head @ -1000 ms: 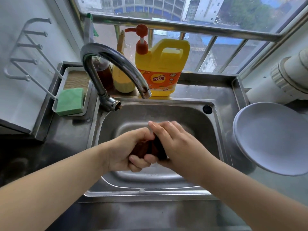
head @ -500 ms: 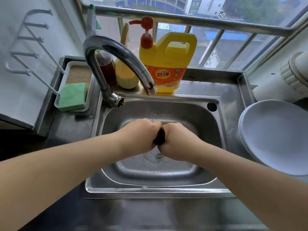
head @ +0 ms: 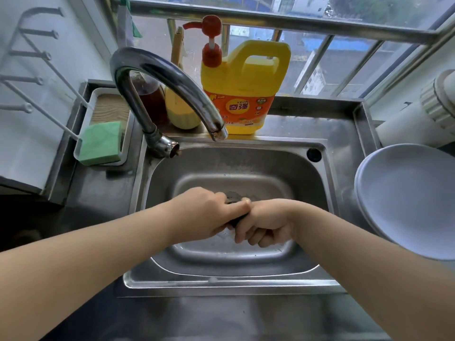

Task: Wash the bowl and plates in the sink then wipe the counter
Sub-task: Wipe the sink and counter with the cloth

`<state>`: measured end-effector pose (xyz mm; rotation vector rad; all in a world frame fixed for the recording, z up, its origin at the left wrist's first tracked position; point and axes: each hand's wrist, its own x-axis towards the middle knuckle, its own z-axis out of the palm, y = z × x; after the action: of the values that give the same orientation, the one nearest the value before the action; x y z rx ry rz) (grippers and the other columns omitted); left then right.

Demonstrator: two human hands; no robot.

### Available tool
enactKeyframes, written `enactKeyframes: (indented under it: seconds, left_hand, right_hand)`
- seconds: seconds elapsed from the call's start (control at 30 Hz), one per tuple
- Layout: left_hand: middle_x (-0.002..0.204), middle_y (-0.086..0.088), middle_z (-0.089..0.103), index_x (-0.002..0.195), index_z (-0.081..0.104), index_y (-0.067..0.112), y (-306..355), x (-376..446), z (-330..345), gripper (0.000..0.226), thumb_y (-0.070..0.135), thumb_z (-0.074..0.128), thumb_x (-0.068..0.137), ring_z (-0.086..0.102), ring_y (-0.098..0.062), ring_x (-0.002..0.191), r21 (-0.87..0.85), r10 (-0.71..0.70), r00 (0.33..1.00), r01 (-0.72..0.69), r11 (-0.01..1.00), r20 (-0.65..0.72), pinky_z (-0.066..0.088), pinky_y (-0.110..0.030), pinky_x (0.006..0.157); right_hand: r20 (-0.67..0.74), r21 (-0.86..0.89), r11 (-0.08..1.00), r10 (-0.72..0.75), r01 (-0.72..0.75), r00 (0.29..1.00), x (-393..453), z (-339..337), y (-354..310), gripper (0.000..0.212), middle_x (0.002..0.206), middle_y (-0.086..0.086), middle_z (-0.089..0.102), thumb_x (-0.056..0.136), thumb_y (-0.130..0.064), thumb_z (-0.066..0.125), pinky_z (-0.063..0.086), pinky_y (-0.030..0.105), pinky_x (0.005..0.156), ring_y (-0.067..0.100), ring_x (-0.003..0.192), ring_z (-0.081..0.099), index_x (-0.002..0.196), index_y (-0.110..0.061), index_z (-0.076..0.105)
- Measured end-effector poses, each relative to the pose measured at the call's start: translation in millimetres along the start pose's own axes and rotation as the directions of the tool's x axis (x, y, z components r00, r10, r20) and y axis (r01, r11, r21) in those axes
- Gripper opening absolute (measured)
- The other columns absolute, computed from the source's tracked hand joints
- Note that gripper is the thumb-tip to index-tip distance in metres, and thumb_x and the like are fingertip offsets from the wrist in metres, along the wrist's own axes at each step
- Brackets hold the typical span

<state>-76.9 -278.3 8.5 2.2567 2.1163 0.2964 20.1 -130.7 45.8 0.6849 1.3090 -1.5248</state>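
head view: both hands meet over the middle of the rectangular stainless steel sink (head: 317, 217). the left hand (head: 204, 215) and the right hand (head: 264, 225) are each curled tight around a dark, wadded cloth (head: 234, 196), which shows only as a small grey-black lump between and just above the knuckles. the two hands touch each other, the left thumb lying against the right hand, the right hand's fingers tucked underneath.

a stack of round pale grey plates (head: 408, 200) leans on the steel counter (head: 307, 119) just right of the sink, touching the sink's rim. i cannot tell whether a bowl is among them.

the curved chrome faucet (head: 157, 77) arches over the back left corner of the sink; no water shows at its spout. behind it stand a yellow plastic detergent jug with a red pump (head: 243, 87), a brown glass bottle (head: 149, 99) and a yellow brush (head: 181, 104). a green rectangular sponge (head: 102, 142) lies in a white tray (head: 85, 119) left of the faucet, near a white wire rack (head: 32, 60) on the wall.
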Motion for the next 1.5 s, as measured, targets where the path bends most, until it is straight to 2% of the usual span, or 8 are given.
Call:
enactKeyframes:
  seconds: [0.1, 0.2, 0.3, 0.37, 0.6, 0.83, 1.07, 1.5]
  left_hand:
    - [0.063, -0.005, 0.061, 0.112, 0.045, 0.027, 6, 5, -9, 0.033, 0.023, 0.050, 0.079, 0.057, -0.027, 0.051, -0.303, -0.342, 0.939, 0.333, 0.893, 0.026, 0.045, -0.031, 0.043]
    - [0.065, 0.003, 0.059, 0.111, 0.057, 0.027, 13, 11, -12, 0.038, 0.006, 0.058, 0.080, 0.053, -0.012, 0.050, -0.712, -0.630, 0.678, 0.648, 0.271, 0.378, 0.041, -0.025, 0.045]
    - [0.047, 0.002, 0.033, 0.097, 0.058, 0.020, 17, 15, -21, 0.032, -0.006, 0.050, 0.080, 0.024, -0.011, 0.037, -0.702, -0.468, 0.534, 0.624, -0.343, 0.704, 0.019, -0.016, 0.038]
    - [0.051, 0.000, 0.023, 0.083, 0.052, 0.018, 18, 18, -30, 0.028, -0.009, 0.042, 0.080, 0.017, -0.009, 0.039, -0.650, -0.307, 0.576, 0.622, -0.437, 0.758, 0.014, -0.013, 0.039]
    - [0.042, 0.000, 0.030, 0.059, 0.044, 0.005, 11, 43, -57, 0.020, -0.006, 0.048, 0.076, 0.021, -0.013, 0.037, -0.631, -0.321, 0.602, 0.776, 0.018, 0.731, 0.017, -0.018, 0.040]
    - [0.059, -0.001, 0.046, 0.064, 0.045, 0.013, 17, 59, -35, 0.021, 0.010, 0.047, 0.085, 0.045, -0.020, 0.059, -0.159, -0.492, 0.677, 0.661, 0.733, 0.546, 0.032, -0.026, 0.047]
    - [0.099, -0.007, 0.064, 0.111, 0.046, 0.007, -3, 52, -12, 0.025, 0.015, 0.047, 0.087, 0.063, -0.032, 0.086, 0.049, -0.410, 0.854, 0.417, 0.908, 0.320, 0.034, -0.031, 0.062]
    - [0.048, -0.001, 0.051, 0.088, 0.039, 0.011, -17, 40, -7, 0.050, 0.009, 0.079, 0.057, 0.043, -0.021, 0.030, -0.012, 0.062, 0.997, -0.063, 0.998, -0.041, 0.027, -0.019, 0.031]
  right_hand:
    - [-0.143, 0.256, 0.958, -0.096, 0.130, 0.985, -2, -1, -4, 0.021, 0.055, -0.002, 0.034, 0.087, 0.006, 0.052, 0.023, 0.012, 0.036, 0.003, 0.039, 0.028, 0.082, -0.014, 0.046]
    - [-0.524, -0.161, 0.957, -0.292, 0.243, 0.800, -13, 1, 11, 0.050, 0.099, 0.000, 0.055, 0.079, -0.021, 0.071, 0.050, 0.024, 0.073, 0.009, 0.081, 0.057, 0.124, -0.019, 0.048]
    - [-0.424, -0.809, 0.575, -0.714, 0.122, 0.557, -22, 17, 29, 0.085, 0.147, -0.003, 0.026, 0.078, -0.032, 0.070, 0.022, 0.026, 0.114, 0.012, 0.136, 0.023, 0.149, -0.020, 0.024]
    - [-0.223, -0.967, 0.253, -0.872, 0.013, 0.436, -15, 21, 36, 0.084, 0.146, 0.012, 0.037, 0.074, -0.023, 0.074, 0.024, 0.033, 0.115, 0.026, 0.136, 0.031, 0.144, -0.004, 0.032]
    - [-0.083, -0.996, 0.068, -0.952, -0.062, 0.296, -16, 3, -8, 0.037, 0.073, 0.012, 0.065, 0.056, -0.006, 0.081, 0.049, 0.030, 0.051, 0.031, 0.060, 0.063, 0.088, 0.000, 0.062]
    - [-0.333, -0.941, 0.215, -0.714, -0.260, 0.616, -20, 8, -24, 0.007, 0.067, -0.005, 0.044, 0.083, -0.010, 0.052, 0.039, 0.029, 0.061, 0.027, 0.071, 0.054, 0.085, -0.018, 0.053]
    - [-0.436, -0.761, 0.649, -0.516, 0.004, 0.738, 9, -15, -16, 0.009, 0.065, 0.001, 0.056, 0.081, -0.014, 0.060, 0.047, 0.031, 0.059, 0.021, 0.065, 0.057, 0.073, -0.013, 0.056]
    - [-0.046, -0.198, 0.968, -0.167, 0.154, 0.985, -5, -27, -8, 0.032, 0.052, 0.000, 0.031, 0.088, 0.002, 0.052, 0.016, 0.017, 0.037, 0.008, 0.041, 0.024, 0.063, -0.017, 0.056]
